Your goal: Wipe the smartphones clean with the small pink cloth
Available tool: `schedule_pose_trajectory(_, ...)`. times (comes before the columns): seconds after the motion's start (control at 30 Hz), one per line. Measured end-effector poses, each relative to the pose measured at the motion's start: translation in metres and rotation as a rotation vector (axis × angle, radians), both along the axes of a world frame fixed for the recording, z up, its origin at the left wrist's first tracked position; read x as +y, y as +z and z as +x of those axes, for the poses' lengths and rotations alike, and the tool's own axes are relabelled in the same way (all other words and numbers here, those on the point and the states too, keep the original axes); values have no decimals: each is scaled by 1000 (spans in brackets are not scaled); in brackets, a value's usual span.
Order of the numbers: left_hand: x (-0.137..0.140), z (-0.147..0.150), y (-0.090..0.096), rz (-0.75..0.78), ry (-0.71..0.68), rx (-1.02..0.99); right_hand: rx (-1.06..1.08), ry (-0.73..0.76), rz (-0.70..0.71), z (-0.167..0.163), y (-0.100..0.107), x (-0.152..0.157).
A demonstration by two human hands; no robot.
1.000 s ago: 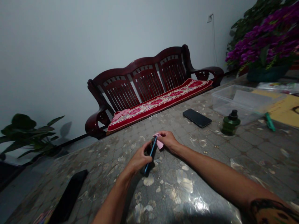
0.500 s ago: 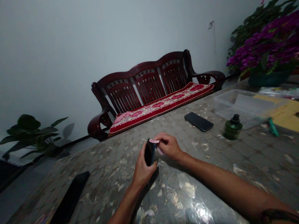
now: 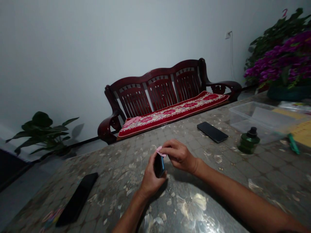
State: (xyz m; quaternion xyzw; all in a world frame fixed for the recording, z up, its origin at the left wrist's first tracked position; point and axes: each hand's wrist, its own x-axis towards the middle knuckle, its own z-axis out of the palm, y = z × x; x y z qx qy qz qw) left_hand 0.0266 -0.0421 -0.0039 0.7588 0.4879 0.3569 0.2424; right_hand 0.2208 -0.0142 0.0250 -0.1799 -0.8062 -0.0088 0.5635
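Note:
My left hand (image 3: 151, 178) grips a dark smartphone (image 3: 158, 166) with a blue edge, tilted upright above the patterned table (image 3: 116, 194). A small pink cloth (image 3: 161, 152) is pinched in my right hand (image 3: 179, 156) and touches the phone's top end. Part of the cloth is hidden behind my right fingers. Beyond my right hand, a second black smartphone (image 3: 212, 131) lies flat on the table. To the left of my left hand lies a long black object (image 3: 77, 199), perhaps another phone.
On the right stand a green bottle (image 3: 249, 141) with a black cap and a clear plastic box (image 3: 257, 118). A green tool (image 3: 293, 144) lies beside yellow paper (image 3: 302, 131). Purple flowers (image 3: 282, 68) rise at the far right. Colourful bands (image 3: 52, 217) lie at lower left. A wooden bench (image 3: 155, 87) stands behind.
My right hand has shifted with the pink cloth along the phone's top end. The phone has turned, showing more of its blue edge. The whole view has moved slightly.

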Motion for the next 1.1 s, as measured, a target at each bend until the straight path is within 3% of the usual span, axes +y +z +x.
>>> schedule_pose_trajectory(0.27, 5, -3, 3, -64, -31, -115, -35, 124, 83, -7, 1, -16)
schedule_pose_trajectory(0.5, 5, -1, 0, -10, -57, -286, -10, -47, -24, -6, 6, -6)
schedule_pose_trajectory(0.7, 5, 0, 1, -66, -54, -465, -103, -16, 46, -1, 13, -9)
schedule_pose_trajectory(0.87, 6, 1, 7, -303, -119, -865, -8, -163, -70, 4, 19, -8)
schedule_pose_trajectory(1.0, 16, 3, 20, -577, -187, -1265, 148, -90, -164, -1, 19, -9)
schedule_pose_trajectory(1.1, 28, 5, 27, -669, -246, -1497, 124, -61, -194, -8, 15, -13)
